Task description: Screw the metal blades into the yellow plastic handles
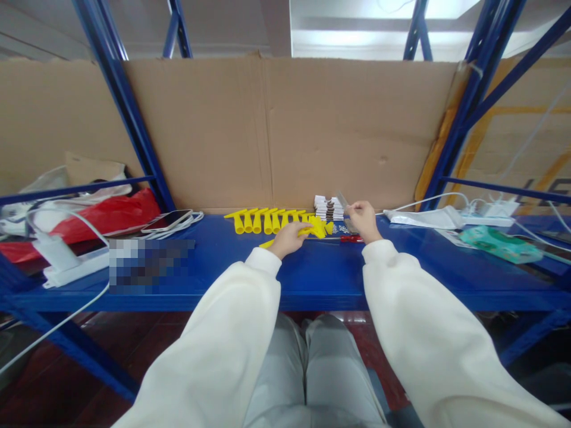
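My left hand [289, 239] is closed round a yellow plastic handle-like piece, whose ends [266, 244] stick out on both sides of the fingers. A little to the right, my right hand [363, 219] pinches a thin greyish flat strip [342, 201] that looks like a blade and points up and left. Under the right hand lies a screwdriver [351, 239] with a red handle. Several matching yellow pieces [256, 221] stand in a row behind my left hand. Beside them is a stack of small white-and-dark pieces [328, 208], with tiny metal bits [340, 228] in front.
The blue shelf [321, 273] has a cardboard panel [285, 137] behind it and blue uprights at the sides. To the left are a phone [168, 220], a power strip [80, 270] and a red bag [107, 217]. A green packet [502, 244] and white cables lie right.
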Tool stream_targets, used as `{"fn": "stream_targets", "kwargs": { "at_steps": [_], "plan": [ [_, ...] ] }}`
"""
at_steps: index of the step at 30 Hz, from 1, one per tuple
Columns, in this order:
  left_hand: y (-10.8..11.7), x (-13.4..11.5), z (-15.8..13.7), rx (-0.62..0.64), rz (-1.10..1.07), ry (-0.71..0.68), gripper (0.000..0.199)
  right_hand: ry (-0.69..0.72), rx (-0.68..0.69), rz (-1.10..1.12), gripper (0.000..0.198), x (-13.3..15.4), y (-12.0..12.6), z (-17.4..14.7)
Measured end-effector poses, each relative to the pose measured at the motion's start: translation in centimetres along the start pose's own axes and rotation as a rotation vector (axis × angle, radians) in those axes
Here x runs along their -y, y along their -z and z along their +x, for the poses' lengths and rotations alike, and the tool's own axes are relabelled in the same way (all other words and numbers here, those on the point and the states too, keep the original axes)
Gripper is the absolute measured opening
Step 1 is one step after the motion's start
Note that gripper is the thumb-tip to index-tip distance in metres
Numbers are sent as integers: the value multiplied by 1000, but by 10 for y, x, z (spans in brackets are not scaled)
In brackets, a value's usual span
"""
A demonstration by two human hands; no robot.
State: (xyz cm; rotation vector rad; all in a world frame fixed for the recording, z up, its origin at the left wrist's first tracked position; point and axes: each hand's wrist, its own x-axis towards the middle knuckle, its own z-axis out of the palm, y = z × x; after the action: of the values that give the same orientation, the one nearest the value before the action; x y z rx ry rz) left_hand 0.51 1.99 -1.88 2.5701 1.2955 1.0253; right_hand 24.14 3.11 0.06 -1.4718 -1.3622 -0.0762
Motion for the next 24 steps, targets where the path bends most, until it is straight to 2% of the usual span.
{"fn": "stream_targets", "kwargs": {
  "at_steps": [4,7,9,13,24],
  "plan": [
    [2,0,0,1,21,-8,35,93,220,240,11,21,-6,-13],
    [3,0,0,-10,37,0,38,70,442,323,12,30,-12,-23],
    [2,0,0,-20,52,9,39,31,526,334,11,31,-15,-26],
    [2,1,0,-29,57,4,39,-45,573,379,7,31,-15,-28],
    [1,3,-2,-27,93,9,42,-242,751,390,13,38,-4,-35]
  ]
}}
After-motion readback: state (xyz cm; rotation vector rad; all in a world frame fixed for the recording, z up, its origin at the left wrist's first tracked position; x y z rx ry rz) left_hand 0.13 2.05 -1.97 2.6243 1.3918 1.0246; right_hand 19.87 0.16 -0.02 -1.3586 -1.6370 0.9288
